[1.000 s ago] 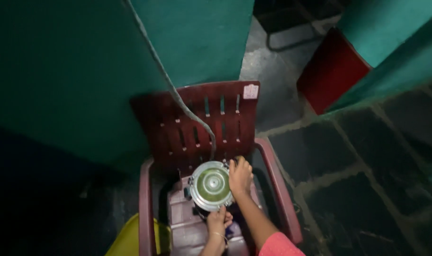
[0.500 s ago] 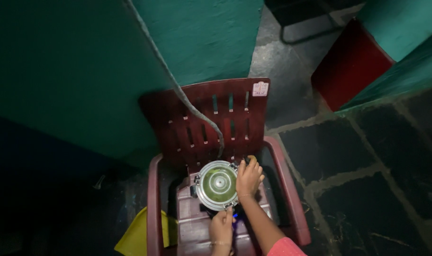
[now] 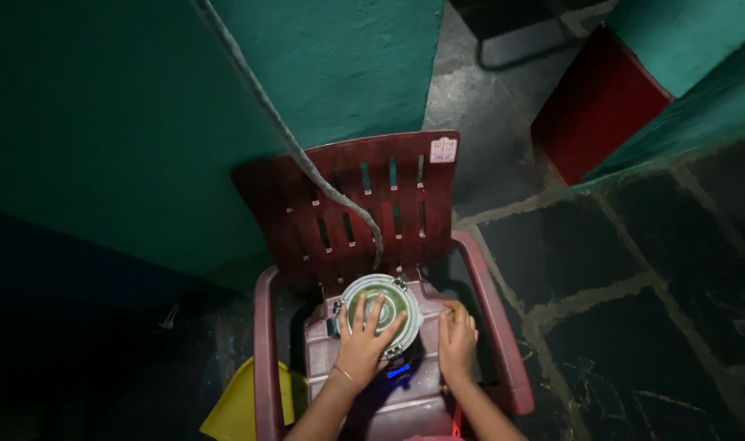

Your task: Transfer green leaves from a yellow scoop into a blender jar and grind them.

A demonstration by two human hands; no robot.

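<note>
While I look down from the head camera, a dark red plastic chair fills the middle of the view, its slatted back leaning toward a teal wall. On the seat sits a round metal lid, silvery with a greenish sheen, with small clips at its rim. It seems to cap a container, but the body below is too dark for me to tell.

My left hand lies flat on top of the lid, palm down, fingers spread loosely across its centre. A thin bangle circles that wrist. My right hand rests on the seat just to the right of the lid, beside the chair's right armrest. Its fingers are held together and curled slightly down; I cannot tell whether they grip anything.

A small blue light glows on the seat just below the lid, between my wrists. A grey cord hangs down along the wall and over the chair back, ending near the lid. A yellow object lies on the floor left of the chair. To the right, dark stone slabs cover the floor, and a red block stands against another teal wall.
</note>
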